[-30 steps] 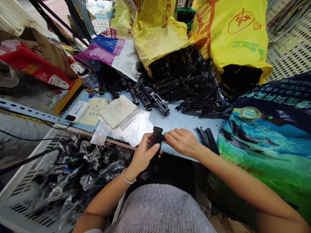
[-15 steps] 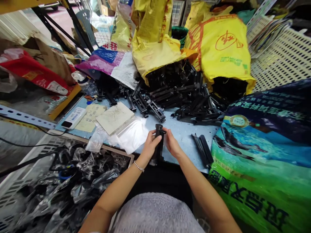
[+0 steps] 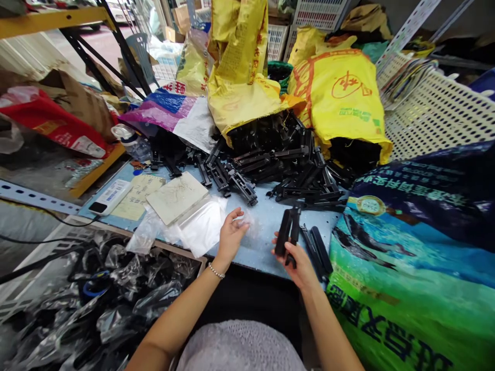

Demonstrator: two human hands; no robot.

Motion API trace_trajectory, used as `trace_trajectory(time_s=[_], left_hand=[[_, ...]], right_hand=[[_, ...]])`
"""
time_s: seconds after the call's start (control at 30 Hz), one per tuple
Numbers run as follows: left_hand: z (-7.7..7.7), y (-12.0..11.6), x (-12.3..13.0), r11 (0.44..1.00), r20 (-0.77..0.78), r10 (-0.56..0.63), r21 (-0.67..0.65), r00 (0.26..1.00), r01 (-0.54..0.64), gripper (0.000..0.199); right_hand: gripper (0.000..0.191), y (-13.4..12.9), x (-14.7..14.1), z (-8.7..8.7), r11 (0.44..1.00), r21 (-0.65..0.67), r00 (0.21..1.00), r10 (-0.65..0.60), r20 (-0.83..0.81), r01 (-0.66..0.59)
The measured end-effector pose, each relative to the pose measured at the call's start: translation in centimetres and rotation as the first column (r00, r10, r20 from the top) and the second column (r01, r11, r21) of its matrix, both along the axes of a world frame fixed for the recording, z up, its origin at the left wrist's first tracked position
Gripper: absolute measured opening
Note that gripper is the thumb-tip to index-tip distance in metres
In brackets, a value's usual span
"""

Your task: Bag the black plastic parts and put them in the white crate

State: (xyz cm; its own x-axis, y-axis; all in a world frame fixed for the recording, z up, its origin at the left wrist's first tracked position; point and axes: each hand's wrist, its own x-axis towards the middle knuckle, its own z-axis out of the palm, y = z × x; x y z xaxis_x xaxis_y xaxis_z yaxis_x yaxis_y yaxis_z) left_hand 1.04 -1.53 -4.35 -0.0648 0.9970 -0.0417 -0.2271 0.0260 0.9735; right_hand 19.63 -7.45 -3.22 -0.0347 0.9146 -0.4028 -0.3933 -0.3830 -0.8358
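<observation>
My right hand point(image 3: 299, 263) is closed round a black plastic part point(image 3: 288, 232) with two long arms, raised over the right part of the blue table point(image 3: 263, 237). To its left, my left hand point(image 3: 231, 237) has its thumb and fingers curled together; something thin, clear and blurred shows at their tips, too faint to make out. Two black pieces point(image 3: 317, 250) lie just right of my right hand. Beyond both hands, a heap of black parts point(image 3: 305, 180) spills from the yellow bags point(image 3: 247, 98).
A white pad point(image 3: 178, 198) lies on clear plastic bags point(image 3: 203, 221), beside a phone point(image 3: 110, 198) and a paper note point(image 3: 139, 196). A crate point(image 3: 199, 268) of bagged black items stands at the lower left. The green and blue sack point(image 3: 386, 288) fills the right side.
My hands have moved apart. The black part has gone right with my right hand, and its two arms now show spread. My left hand has let go of it. The view has shifted slightly.
</observation>
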Motion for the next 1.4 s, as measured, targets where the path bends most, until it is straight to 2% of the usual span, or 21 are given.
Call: trace_trajectory(time_s=[0.07, 0.13, 0.17, 0.23, 0.3, 0.4, 0.47, 0.57, 0.63, 0.7, 0.8, 0.87, 0.93, 1.03, 1.1, 1.13, 1.2, 1.3, 1.4], left_hand=[[0.3, -0.1, 0.1, 0.998, -0.008, -0.062, 0.006, 0.998, 0.062, 0.063], [0.6, -0.3, 0.2, 0.993, -0.023, -0.114, 0.005, 0.993, 0.115, 0.065], [0.8, -0.4, 0.0, 0.991, -0.038, -0.132, -0.006, 0.991, 0.132, 0.060], [1.2, -0.3, -1.0, 0.988, -0.109, -0.153, -0.028, 0.982, 0.151, 0.038], [1.7, -0.1, -2.6, 0.995, -0.264, -0.090, 0.007, 0.960, 0.095, 0.016], [2.4, -0.1, -4.3, 0.990, -0.439, 0.125, 0.121, 0.890, -0.079, 0.012], [2.7, -0.1, -4.1, 0.995, -0.381, 0.098, 0.068, 0.919, -0.078, 0.022], [2.7, 0.4, -2.9, 0.990, -0.147, -0.090, -0.122, 0.985, 0.072, 0.033], [2.5, 1.1, -2.5, 0.979, -0.059, -0.094, -0.185, 0.994, 0.082, 0.030], [2.4, 1.6, -2.5, 0.988, -0.028, -0.046, -0.151, 0.999, 0.041, 0.024], [2.0, 1.4, -2.4, 1.000, -0.012, -0.017, -0.013, 1.000, 0.017, 0.027], [1.7, 1.0, -1.9, 0.998, -0.063, -0.066, 0.011, 0.996, 0.067, 0.036], [1.3, 0.7, -1.6, 0.997, -0.197, -0.074, 0.007, 0.978, 0.077, 0.039], [0.9, 0.5, -2.3, 0.986, -0.439, 0.021, 0.160, 0.898, 0.055, 0.023], [0.8, 0.5, -3.3, 0.943, -0.578, 0.010, 0.276, 0.816, 0.184, 0.013], [0.8, 0.5, -3.7, 0.919, -0.645, -0.011, 0.294, 0.764, 0.262, 0.011], [0.9, 0.7, -4.3, 0.907, -0.762, -0.022, 0.257, 0.648, 0.334, 0.019], [1.2, 1.2, -4.3, 0.938, -0.873, 0.030, 0.193, 0.486, 0.289, 0.040], [2.0, 1.8, -4.2, 0.936, -0.928, 0.030, 0.156, 0.371, 0.315, 0.053]], right_hand=[[0.057, 0.0, 0.8, 1.1, 0.995, 0.047, 0.995, 0.093, -0.044, -0.090], [0.057, 0.3, 1.0, 2.0, 0.981, 0.062, 0.982, 0.185, -0.038, -0.182], [0.055, 0.5, 0.9, 2.3, 0.977, 0.063, 0.978, 0.204, -0.038, -0.202], [0.054, 0.9, 0.8, 2.8, 0.979, 0.064, 0.979, 0.196, -0.057, -0.192], [0.058, 1.2, 0.8, 3.1, 0.984, 0.079, 0.983, 0.164, -0.081, -0.158], [0.058, 1.3, 0.4, 2.9, 0.985, 0.115, 0.990, 0.134, -0.040, -0.128], [0.051, 1.1, -0.4, 2.6, 0.977, 0.153, 0.989, 0.149, -0.008, -0.146], [0.042, 0.7, -1.5, 2.0, 0.961, 0.163, 0.974, 0.225, 0.014, -0.224], [0.043, 0.6, -1.6, 1.8, 0.961, 0.145, 0.972, 0.235, 0.027, -0.236], [0.048, 0.5, -1.1, 1.8, 0.969, 0.144, 0.980, 0.197, 0.028, -0.199], [0.055, 0.4, -0.4, 2.1, 0.975, 0.158, 0.988, 0.155, 0.005, -0.154], [0.053, 0.5, -0.5, 2.2, 0.973, 0.163, 0.986, 0.166, -0.002, -0.164], [0.049, 0.6, -0.9, 2.0, 0.972, 0.161, 0.985, 0.173, -0.001, -0.171], [0.044, 0.7, -1.0, 1.5, 0.982, 0.137, 0.991, 0.128, 0.031, -0.131], [0.041, 0.8, -0.7, 1.2, 0.988, 0.120, 0.994, 0.093, 0.065, -0.100], [0.040, 0.9, -0.6, 1.1, 0.989, 0.114, 0.993, 0.088, 0.076, -0.096], [0.041, 0.9, -0.5, 1.1, 0.989, 0.112, 0.993, 0.088, 0.084, -0.098], [0.039, 0.9, -0.5, 1.4, 0.981, 0.120, 0.981, 0.135, 0.139, -0.152], [0.033, 0.9, -0.2, 2.3, 0.937, 0.186, 0.907, 0.215, 0.363, -0.296]])
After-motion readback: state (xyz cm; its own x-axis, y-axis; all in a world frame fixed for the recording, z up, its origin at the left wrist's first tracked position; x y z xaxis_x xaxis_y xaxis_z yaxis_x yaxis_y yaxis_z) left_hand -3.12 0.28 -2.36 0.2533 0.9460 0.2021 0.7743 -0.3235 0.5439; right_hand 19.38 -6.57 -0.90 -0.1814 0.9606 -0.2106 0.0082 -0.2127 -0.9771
